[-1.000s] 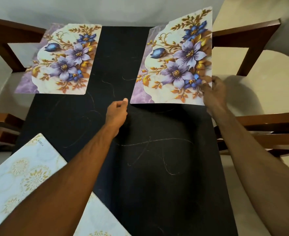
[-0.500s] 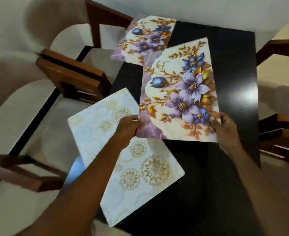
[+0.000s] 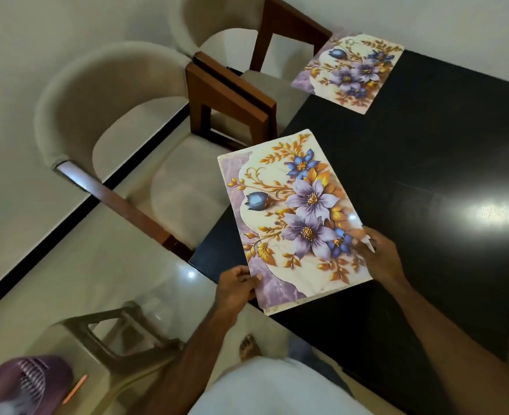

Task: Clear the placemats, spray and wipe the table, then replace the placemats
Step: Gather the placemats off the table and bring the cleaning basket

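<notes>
gripping floral placemat (image 3: 295, 217) near corners, left hand (image 3: 237, 287) fingers, right hand (image 3: 377, 259) fingers pinching, above table (image 3: 427, 175)

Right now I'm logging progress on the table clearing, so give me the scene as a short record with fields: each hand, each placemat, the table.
left hand: pinches the near left corner of the held floral placemat
right hand: grips the same placemat's near right edge
held floral placemat: purple and gold flowers, face up, partly overhanging the table's left edge
far floral placemat: same print, lying flat at the far left corner, untouched
glossy black table: bare between the mats
beige cushioned chair: beside the table's left edge
</notes>
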